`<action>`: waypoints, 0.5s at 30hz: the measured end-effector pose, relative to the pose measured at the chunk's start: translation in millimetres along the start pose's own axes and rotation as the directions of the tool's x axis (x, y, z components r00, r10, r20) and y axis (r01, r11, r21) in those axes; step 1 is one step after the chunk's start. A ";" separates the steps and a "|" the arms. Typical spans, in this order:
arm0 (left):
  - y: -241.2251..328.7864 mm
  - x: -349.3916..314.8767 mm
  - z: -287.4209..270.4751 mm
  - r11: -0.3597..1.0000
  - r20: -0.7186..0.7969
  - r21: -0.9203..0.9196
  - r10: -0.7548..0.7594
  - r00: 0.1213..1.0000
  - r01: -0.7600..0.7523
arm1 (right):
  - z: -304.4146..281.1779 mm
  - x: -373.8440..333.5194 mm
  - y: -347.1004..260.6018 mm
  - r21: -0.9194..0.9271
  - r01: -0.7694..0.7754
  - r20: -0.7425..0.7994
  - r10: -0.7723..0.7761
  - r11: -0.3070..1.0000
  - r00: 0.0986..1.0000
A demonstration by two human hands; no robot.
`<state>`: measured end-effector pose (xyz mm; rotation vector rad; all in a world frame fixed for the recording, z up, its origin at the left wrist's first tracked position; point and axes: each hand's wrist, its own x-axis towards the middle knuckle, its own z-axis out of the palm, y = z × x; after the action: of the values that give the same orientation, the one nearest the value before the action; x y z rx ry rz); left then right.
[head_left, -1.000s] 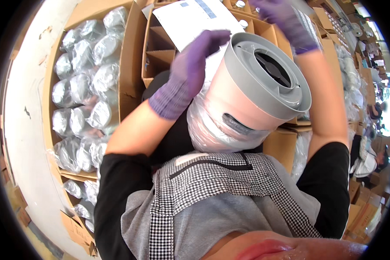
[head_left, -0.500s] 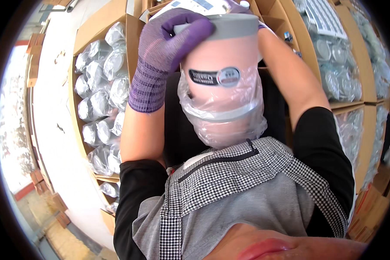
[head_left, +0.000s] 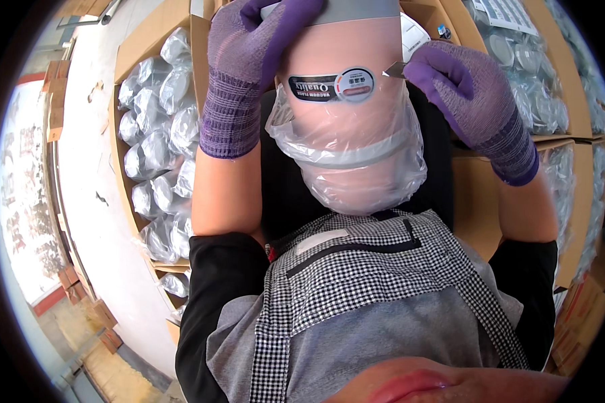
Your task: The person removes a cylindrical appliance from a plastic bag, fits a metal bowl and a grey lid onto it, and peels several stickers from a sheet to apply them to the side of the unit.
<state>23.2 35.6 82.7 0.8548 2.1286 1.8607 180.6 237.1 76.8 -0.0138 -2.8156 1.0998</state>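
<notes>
Open carton (head_left: 124, 74) at the far left of my remote view, my left hand (head_left: 249, 50) curled onto a pink container (head_left: 343, 50), the container upright-labelled side facing me, mid-view above the black-clad lap (head_left: 440, 178), my right hand (head_left: 460, 87) pinching a small pointed piece (head_left: 396, 70).

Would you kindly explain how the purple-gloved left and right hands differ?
The purple-gloved left hand holds a pink cylindrical vessel by its grey band; the purple-gloved right hand pinches a small dark pointed piece. The left hand appears higher in view than the right. Both have knit cuffs.
</notes>
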 end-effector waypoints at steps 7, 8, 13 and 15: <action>7.2 -16.8 9.7 0.984 -0.142 0.024 0.177 0.974 -0.175 | 16.1 -3.9 -12.5 0.051 0.059 -0.094 -0.054 0.997 0.994; 3.3 -19.6 10.8 0.976 -0.114 -0.098 0.184 0.976 -0.195 | 16.9 -1.7 -10.9 0.078 0.007 -0.061 -0.002 0.997 0.998; 28.8 -21.9 -18.8 0.573 0.415 0.425 0.565 0.713 -0.701 | 7.9 1.3 -23.7 0.163 -0.078 0.060 0.069 0.983 0.996; 45.0 -17.7 -24.9 0.408 0.581 0.497 0.499 0.643 -0.766 | 15.6 -0.4 -12.8 0.061 0.152 -0.084 -0.146 0.987 0.986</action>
<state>38.6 7.3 126.5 2.2921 2.4482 0.7853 179.6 217.1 74.0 0.1533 -2.6587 1.1327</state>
